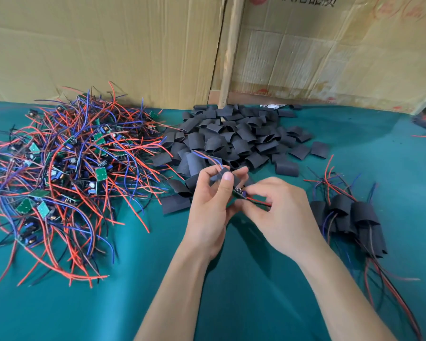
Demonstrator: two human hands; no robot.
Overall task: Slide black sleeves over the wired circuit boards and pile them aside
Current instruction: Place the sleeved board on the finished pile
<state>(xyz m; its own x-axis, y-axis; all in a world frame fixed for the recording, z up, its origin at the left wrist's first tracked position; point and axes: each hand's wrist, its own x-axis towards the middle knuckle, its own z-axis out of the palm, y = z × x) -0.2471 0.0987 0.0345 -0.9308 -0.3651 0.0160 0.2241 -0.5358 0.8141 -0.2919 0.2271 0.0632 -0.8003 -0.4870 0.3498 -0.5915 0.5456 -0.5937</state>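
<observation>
Far left on your green cloth (207,303) you've got the big tangle of unsleeved boards (59,168), small green boards buried in red, blue and black wires. Next over, up against the cardboard (108,45) at the back, is the heap of loose black sleeves (236,136). Just in front of that heap, your left hand (207,215) is pinching a black sleeve (223,174) between thumb and fingers, with blue and red leads poking out its top end. The circuit board (240,193) is sticking out the bottom of that sleeve, only partly inside. Your right hand (280,217) is curled in beside it, fingertips gripping the board end and its red and black wires (258,202). To the right, the finished pile (349,220) of sleeved boards lies with wires trailing toward you.
</observation>
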